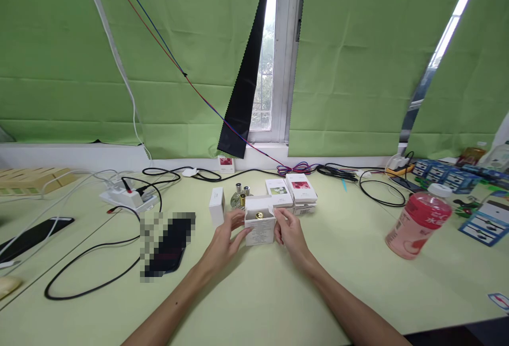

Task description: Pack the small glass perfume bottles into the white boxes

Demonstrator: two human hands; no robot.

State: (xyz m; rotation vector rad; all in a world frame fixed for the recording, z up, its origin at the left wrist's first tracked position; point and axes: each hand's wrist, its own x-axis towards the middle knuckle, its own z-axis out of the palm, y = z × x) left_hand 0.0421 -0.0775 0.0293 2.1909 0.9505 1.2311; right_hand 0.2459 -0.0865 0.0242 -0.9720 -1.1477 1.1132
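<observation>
A small open white carton (pixel 260 234) stands upright on the table in front of me. Inside it shows the gold top (pixel 260 215) of something; the rest is hidden by the carton walls. My left hand (pixel 226 237) grips the carton's left side, thumb at the front and fingers behind. At its right upper edge, by a side flap, my right hand (pixel 292 233) has its fingers closed on the carton. Just behind stand several small glass bottles (pixel 239 198) with silver or gold caps. Another white carton (pixel 217 207) stands upright to the left.
White boxes with flower pictures (pixel 302 189) lie behind to the right. A pink drink bottle (pixel 419 224) stands at right, near blue boxes (pixel 487 223). At left are a dark phone (pixel 170 248), looped black cable (pixel 95 242) and a power strip (pixel 129 197).
</observation>
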